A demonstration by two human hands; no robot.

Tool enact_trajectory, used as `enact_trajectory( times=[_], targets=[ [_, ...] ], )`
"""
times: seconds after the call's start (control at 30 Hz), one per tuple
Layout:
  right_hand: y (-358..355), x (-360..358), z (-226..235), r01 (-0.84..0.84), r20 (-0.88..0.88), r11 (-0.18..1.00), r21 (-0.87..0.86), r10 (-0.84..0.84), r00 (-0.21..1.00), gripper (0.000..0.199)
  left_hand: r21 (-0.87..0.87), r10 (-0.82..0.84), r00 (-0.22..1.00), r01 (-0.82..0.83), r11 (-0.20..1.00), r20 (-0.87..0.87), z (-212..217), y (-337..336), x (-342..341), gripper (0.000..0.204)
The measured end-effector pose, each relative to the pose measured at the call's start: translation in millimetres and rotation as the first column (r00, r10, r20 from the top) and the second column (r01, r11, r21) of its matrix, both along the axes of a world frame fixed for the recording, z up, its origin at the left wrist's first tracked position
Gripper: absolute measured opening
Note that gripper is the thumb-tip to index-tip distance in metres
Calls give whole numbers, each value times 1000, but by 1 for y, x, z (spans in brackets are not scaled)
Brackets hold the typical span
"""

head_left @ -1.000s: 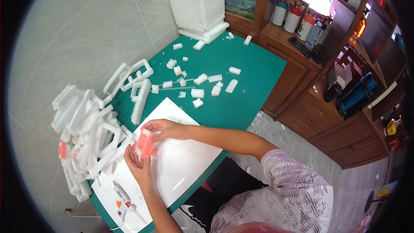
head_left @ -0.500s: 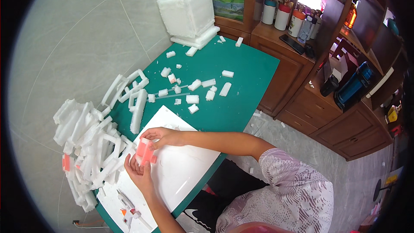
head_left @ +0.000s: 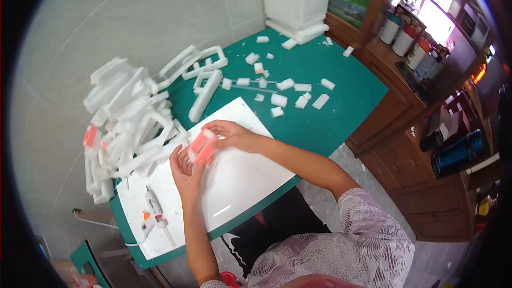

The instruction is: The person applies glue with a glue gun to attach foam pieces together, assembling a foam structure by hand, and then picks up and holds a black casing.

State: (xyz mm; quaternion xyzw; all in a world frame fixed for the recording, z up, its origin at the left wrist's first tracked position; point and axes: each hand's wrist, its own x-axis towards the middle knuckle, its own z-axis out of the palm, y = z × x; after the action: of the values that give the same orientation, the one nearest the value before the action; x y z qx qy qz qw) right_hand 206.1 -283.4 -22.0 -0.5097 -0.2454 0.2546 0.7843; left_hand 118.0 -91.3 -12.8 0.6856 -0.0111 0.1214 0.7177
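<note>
A small pink-and-white foam block (head_left: 205, 146) is held up between my two hands over the white board (head_left: 245, 170). My right hand (head_left: 230, 134) grips its upper right side, fingers curled over the far edge. At the lower left, my left hand (head_left: 186, 169) has its thumb against the block's bottom edge and its fingers bent along the left side. Parts of the fingertips are hidden behind the block. A white hot glue gun (head_left: 154, 210) lies on the board, left of my left forearm.
A tall pile of white foam strips and frames (head_left: 128, 112) stands at the left. Small foam chunks (head_left: 278, 100) and thin clear sticks (head_left: 256, 88) are scattered over the green table (head_left: 341, 112). A white foam box (head_left: 296, 0) stands at the far edge; a wooden cabinet (head_left: 384, 152) is to the right.
The view has swung, so the table and pile appear shifted. Both hands still hold the foam block, which has tilted slightly, with more of its pink face showing.
</note>
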Motion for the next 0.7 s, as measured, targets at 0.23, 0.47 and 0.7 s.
enact_trajectory(
  times=[0.23,0.47,0.7],
  targets=[
    [5,-4,2,-15,-40,1000,-15,14,999,64,-44,-10,1000,9,999,-16,9,0,-6,71],
    [2,-2,1,-30,-39,999,-18,29,999,67,-25,-9,1000,10,1000,24,7,-3,-6,68],
    [0,-3,2,-26,-2,999,-31,25,1000,64,-36,-13,1000,14,999,18,4,0,-4,73]
  ],
)
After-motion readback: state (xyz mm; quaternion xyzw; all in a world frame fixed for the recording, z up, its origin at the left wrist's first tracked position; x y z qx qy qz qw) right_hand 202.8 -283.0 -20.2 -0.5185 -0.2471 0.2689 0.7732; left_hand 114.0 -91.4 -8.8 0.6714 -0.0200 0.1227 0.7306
